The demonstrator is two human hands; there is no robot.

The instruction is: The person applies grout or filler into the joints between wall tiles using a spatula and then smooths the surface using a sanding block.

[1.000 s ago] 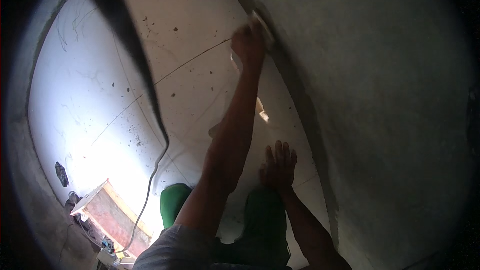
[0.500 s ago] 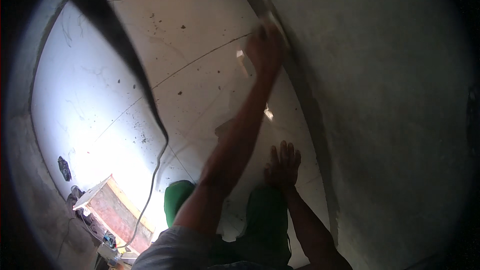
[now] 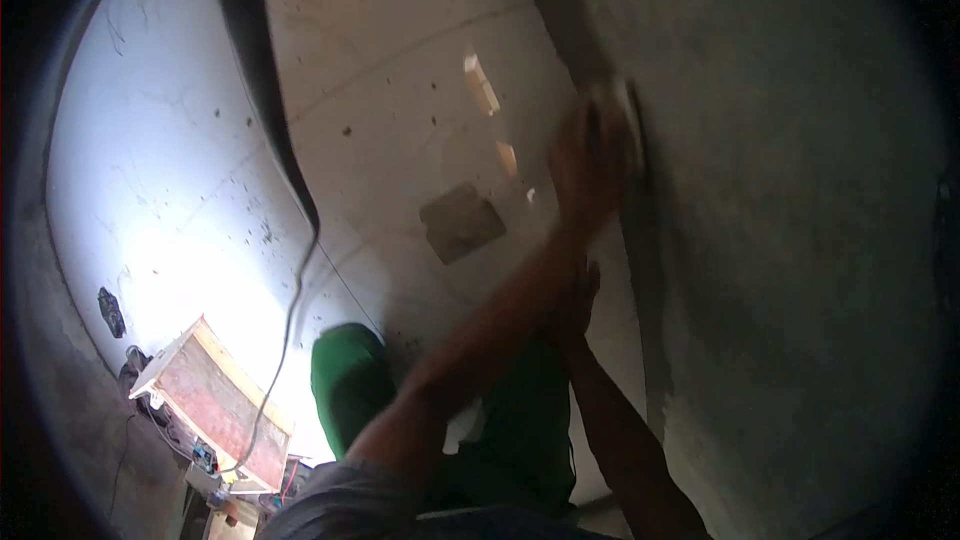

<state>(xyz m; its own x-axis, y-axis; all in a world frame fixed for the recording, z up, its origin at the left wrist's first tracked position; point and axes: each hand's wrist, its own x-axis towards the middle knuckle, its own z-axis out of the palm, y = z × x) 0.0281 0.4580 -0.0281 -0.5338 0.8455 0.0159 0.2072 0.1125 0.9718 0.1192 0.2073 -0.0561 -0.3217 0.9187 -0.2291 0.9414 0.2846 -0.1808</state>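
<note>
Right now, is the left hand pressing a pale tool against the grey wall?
Yes, the left hand holds a pale tool flat against the grey wall, close to where the wall meets the floor.

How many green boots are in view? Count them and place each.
2. One boot sits lower centre, left of the left forearm; the other boot sits between the two forearms, partly hidden by them.
</note>
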